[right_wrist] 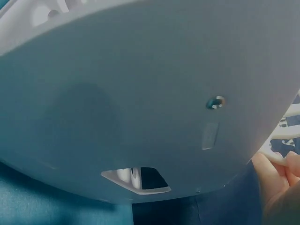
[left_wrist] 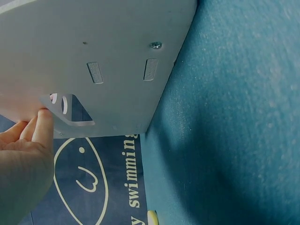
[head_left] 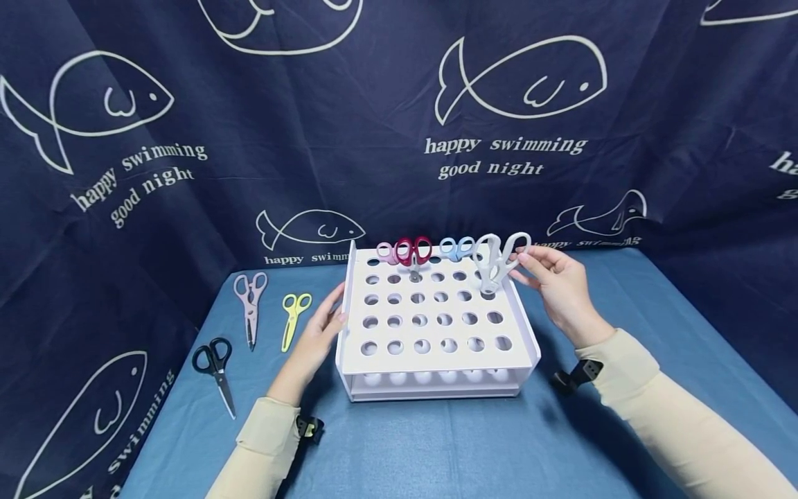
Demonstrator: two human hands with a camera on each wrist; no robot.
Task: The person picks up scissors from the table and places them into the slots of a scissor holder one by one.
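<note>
My right hand [head_left: 561, 294] pinches one handle loop of the white scissors [head_left: 494, 267] between thumb and fingers. These scissors stand handles up at the rack's far right, blade end pointing down at a hole. The white rack [head_left: 458, 360] has rows of round holes. My left hand [head_left: 316, 341] touches the rack's left side with nearly straight fingers; in the left wrist view, its fingertips [left_wrist: 44, 115] lie beside a cutout in the side panel. Red scissors [head_left: 408, 242], pink scissors [head_left: 385, 254] and light blue scissors [head_left: 464, 242] stand in the rack's back part.
Left of the rack, lilac scissors [head_left: 251, 312], yellow scissors [head_left: 291, 326] and black scissors [head_left: 219, 371] lie on the blue tablecloth [head_left: 424, 450]. A dark blue curtain [head_left: 386, 152] with fish drawings hangs behind, close to the rack's back.
</note>
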